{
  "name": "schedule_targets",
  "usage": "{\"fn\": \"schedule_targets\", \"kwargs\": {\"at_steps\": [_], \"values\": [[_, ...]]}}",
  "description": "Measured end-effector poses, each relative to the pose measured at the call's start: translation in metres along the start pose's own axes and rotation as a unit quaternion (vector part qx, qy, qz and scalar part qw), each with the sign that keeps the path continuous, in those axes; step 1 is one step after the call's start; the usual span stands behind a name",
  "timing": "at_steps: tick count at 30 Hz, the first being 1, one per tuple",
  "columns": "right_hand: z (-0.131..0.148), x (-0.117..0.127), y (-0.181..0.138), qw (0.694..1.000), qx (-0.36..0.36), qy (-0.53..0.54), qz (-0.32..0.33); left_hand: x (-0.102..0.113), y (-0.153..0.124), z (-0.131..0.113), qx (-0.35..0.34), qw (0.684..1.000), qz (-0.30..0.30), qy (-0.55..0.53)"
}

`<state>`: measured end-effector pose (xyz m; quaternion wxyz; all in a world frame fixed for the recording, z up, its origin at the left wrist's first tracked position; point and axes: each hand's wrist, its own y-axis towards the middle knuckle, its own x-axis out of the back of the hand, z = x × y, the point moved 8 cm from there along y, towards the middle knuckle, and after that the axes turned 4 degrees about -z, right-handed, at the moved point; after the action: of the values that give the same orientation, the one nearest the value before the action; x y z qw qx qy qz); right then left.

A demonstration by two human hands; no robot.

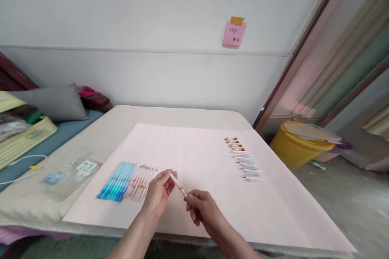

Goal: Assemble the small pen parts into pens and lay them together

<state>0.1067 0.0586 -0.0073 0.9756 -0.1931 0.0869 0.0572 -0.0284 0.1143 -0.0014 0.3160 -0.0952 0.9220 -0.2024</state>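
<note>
Above the pink sheet, a slim white pen with reddish marks (pixel 179 185) is held at a slant between my two hands. The fingers of my left hand (pixel 158 191) pinch its upper end. My right hand (pixel 203 207) grips the lower end between thumb and fingers, hiding that tip. Just left of my left hand lies a row of similar white-and-red pens (pixel 142 182). Beside them is a row of blue pens (pixel 118 181). Farther right, a column of short pieces with dark thin tips (pixel 243 158) runs down the sheet, some brown, others pale or clear.
A pink paper sheet (pixel 188 149) covers much of the table. Clear plastic packaging (pixel 75 174) lies on the left of the cream cover (pixel 30 202). A yellow bin (pixel 285 147) stands at the right, and a grey cushion (pixel 57 103) at the left. One pink note (pixel 234 34) hangs on the wall.
</note>
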Motion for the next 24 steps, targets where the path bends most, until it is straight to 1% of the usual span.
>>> {"fn": "schedule_targets", "kwargs": {"at_steps": [1, 2, 4, 5, 6, 7, 8, 9, 10, 11, 12, 14, 16, 21, 24], "values": [[0.004, 0.005, 0.0, 0.996, 0.036, -0.072, -0.033, 0.004, 0.001, 0.003, 0.002, 1.0, -0.018, 0.011], [0.009, 0.008, -0.001, 0.984, 0.079, -0.147, -0.064, 0.008, 0.002, 0.005, 0.004, 0.999, -0.032, 0.019], [0.021, 0.01, -0.006, 0.939, 0.175, -0.276, -0.107, 0.012, 0.003, 0.009, 0.004, 0.999, -0.044, 0.027], [0.025, 0.008, -0.008, 0.916, 0.215, -0.318, -0.116, 0.012, 0.004, 0.009, 0.001, 0.999, -0.045, 0.028], [0.027, 0.006, -0.01, 0.902, 0.239, -0.34, -0.118, 0.012, 0.004, 0.008, -0.005, 0.999, -0.043, 0.029], [0.026, 0.005, -0.01, 0.902, 0.239, -0.34, -0.114, 0.011, 0.004, 0.007, -0.01, 0.999, -0.041, 0.032], [0.023, 0.005, -0.009, 0.919, 0.213, -0.317, -0.103, 0.01, 0.003, 0.005, -0.015, 0.999, -0.038, 0.035], [0.016, 0.004, -0.006, 0.945, 0.168, -0.27, -0.081, 0.009, 0.003, 0.004, -0.018, 0.999, -0.035, 0.037], [0.009, 0.002, -0.003, 0.971, 0.113, -0.203, -0.052, 0.008, 0.002, 0.003, -0.019, 0.999, -0.031, 0.039], [0.001, -0.001, -0.002, 0.99, 0.056, -0.127, -0.019, 0.007, 0.002, 0.002, -0.019, 0.999, -0.026, 0.038], [-0.005, -0.006, -0.002, 0.999, 0.008, -0.052, 0.014, 0.006, 0.002, 0.001, -0.018, 0.999, -0.02, 0.036], [-0.008, -0.013, -0.004, 0.995, -0.047, 0.065, 0.059, 0.004, 0.002, 0.0, -0.015, 0.999, -0.007, 0.03], [-0.009, -0.015, -0.005, 0.987, -0.069, 0.127, 0.07, 0.003, 0.003, 0.0, -0.013, 1.0, 0.002, 0.024], [-0.015, -0.017, -0.006, 0.974, -0.107, 0.185, 0.076, 0.003, 0.003, 0.002, 0.001, 1.0, 0.001, 0.006], [-0.016, -0.018, -0.007, 0.97, -0.114, 0.201, 0.081, 0.003, 0.003, 0.002, 0.003, 1.0, -0.001, -0.002]]}}
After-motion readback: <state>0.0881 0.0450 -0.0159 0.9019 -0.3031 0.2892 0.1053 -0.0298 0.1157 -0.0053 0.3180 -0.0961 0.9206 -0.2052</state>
